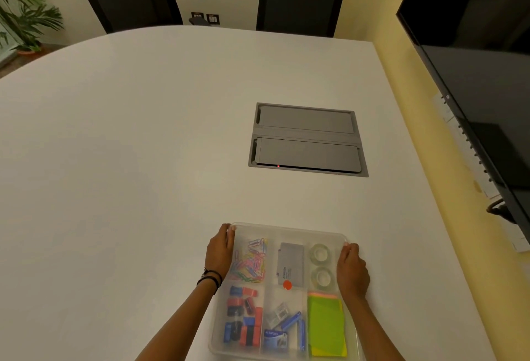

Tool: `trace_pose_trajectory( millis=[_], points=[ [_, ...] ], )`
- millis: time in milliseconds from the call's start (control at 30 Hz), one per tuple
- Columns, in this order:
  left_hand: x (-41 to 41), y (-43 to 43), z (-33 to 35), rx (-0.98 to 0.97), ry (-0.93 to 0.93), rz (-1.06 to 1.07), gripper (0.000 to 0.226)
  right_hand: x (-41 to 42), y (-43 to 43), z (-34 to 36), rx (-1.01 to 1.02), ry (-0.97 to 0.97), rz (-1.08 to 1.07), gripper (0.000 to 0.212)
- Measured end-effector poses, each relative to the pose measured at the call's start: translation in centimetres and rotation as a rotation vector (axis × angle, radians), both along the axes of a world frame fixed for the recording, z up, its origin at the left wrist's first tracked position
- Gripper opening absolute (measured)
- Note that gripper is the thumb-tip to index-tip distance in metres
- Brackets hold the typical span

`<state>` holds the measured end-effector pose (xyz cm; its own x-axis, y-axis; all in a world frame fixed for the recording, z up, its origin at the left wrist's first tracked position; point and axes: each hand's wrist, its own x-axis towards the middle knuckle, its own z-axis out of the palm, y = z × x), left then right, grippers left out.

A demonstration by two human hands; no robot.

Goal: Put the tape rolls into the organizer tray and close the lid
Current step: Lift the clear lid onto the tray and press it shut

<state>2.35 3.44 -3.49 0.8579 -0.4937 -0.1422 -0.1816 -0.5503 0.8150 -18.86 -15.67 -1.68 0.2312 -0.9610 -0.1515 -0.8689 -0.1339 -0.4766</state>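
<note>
A clear plastic organizer tray [289,230] lies on the white table near its front edge, with a translucent lid resting over it. Two clear tape rolls, one [319,254] behind the other [322,276], sit in the far right compartment under the lid. My left hand [219,251] grips the lid's far left corner. My right hand [352,270] presses on the lid's right edge, beside the tape rolls.
Other compartments hold coloured paper clips [251,259], a grey box [290,264], binder clips [242,317], staples [282,325] and green sticky notes [325,326]. A grey cable hatch [307,139] is set into the table [129,160] beyond. A dark screen [473,88] stands at right.
</note>
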Motion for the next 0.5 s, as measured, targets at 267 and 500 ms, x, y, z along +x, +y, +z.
trace_pose_trajectory(
  millis=[267, 500],
  points=[
    [-0.1, 0.0, 0.3, 0.054, -0.065, -0.014, 0.025, 2.5, -2.4, 0.4, -0.038, -0.083, 0.014, 0.026],
    [-0.5, -1.1, 1.7, 0.252, -0.572, -0.304, 0.032, 3.4, -3.6, -0.5, 0.005, -0.126, -0.038, 0.034]
  ],
)
